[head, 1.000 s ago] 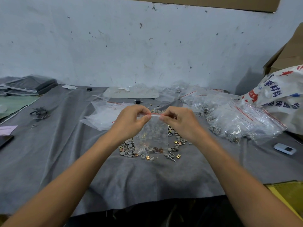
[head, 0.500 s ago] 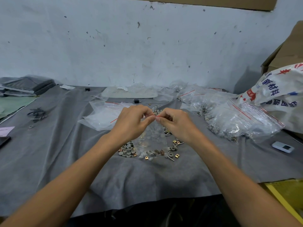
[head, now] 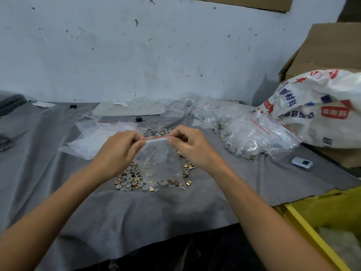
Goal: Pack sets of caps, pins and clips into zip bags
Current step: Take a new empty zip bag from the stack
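A small clear zip bag with a red strip along its top hangs between both hands above the table. My left hand pinches the left end of the strip and my right hand pinches the right end. Small parts show at the bag's bottom. Under it, a loose heap of grey caps, brass clips and pins lies on the grey cloth. Part of the heap is hidden behind the bag and my hands.
Filled zip bags pile up at the right, empty zip bags lie at the left. A white printed sack and a cardboard box stand far right. A small white device and a yellow bin sit at the right.
My hands were pinched close together at the bag's top half a second ago; now they have drawn apart along the red strip. The camera has turned slightly to the right.
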